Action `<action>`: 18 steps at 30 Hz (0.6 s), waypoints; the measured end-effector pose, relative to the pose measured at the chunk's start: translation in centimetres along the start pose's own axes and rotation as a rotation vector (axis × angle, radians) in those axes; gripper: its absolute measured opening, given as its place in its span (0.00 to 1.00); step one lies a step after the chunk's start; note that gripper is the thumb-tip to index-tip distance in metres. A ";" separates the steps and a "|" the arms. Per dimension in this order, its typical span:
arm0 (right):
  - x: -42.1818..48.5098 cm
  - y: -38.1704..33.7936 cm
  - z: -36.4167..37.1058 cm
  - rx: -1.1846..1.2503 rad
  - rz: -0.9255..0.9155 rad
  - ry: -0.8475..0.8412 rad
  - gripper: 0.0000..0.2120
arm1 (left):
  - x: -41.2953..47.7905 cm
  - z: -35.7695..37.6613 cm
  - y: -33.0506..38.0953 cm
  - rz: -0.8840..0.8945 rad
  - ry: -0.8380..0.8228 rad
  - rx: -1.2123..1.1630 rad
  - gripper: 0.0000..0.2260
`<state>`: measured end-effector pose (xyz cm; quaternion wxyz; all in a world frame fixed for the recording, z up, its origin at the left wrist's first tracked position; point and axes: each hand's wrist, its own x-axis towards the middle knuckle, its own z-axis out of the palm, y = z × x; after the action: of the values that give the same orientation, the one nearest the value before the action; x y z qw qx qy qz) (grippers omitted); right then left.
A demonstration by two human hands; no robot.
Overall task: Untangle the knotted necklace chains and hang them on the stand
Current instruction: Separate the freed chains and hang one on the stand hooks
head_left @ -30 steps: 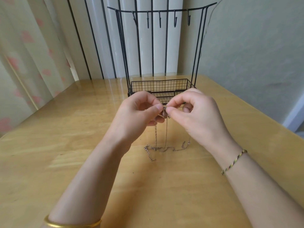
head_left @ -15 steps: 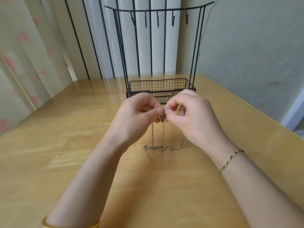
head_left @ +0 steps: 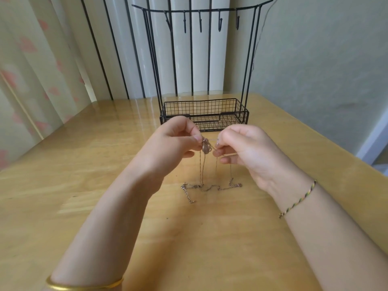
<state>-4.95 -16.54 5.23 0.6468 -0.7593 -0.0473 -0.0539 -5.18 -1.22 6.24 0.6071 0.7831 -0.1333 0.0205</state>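
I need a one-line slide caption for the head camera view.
Left hand and right hand pinch thin knotted metal necklace chains above a wooden table, before a black wire stand.

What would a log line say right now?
phase: untangling | left hand: pinches necklace chains | right hand: pinches necklace chains | loose ends: on table | stand: nothing hung

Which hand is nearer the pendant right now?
Left. The left hand pinches the chain right at the top of the pendant. The right hand pinches chain across a small gap to the pendant's right.
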 end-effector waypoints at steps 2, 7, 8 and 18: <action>0.1 -0.1 0.0 0.065 0.056 -0.035 0.10 | -0.1 0.0 0.2 -0.020 -0.033 -0.049 0.09; -0.2 -0.3 -0.1 0.202 0.139 -0.132 0.11 | -0.2 0.0 0.3 -0.111 -0.110 -0.232 0.10; -0.2 -0.3 -0.1 0.203 0.140 -0.132 0.11 | -0.2 0.0 0.3 -0.130 -0.122 -0.265 0.10; -0.4 -0.6 -0.1 0.142 -0.011 -0.088 0.10 | 0.1 0.0 -0.4 -0.164 -0.101 -0.354 0.10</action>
<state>-5.38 -16.53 5.78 0.6961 -0.7128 -0.0837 -0.0207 -4.97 -1.19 5.91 0.7274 0.6725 -0.1010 -0.0922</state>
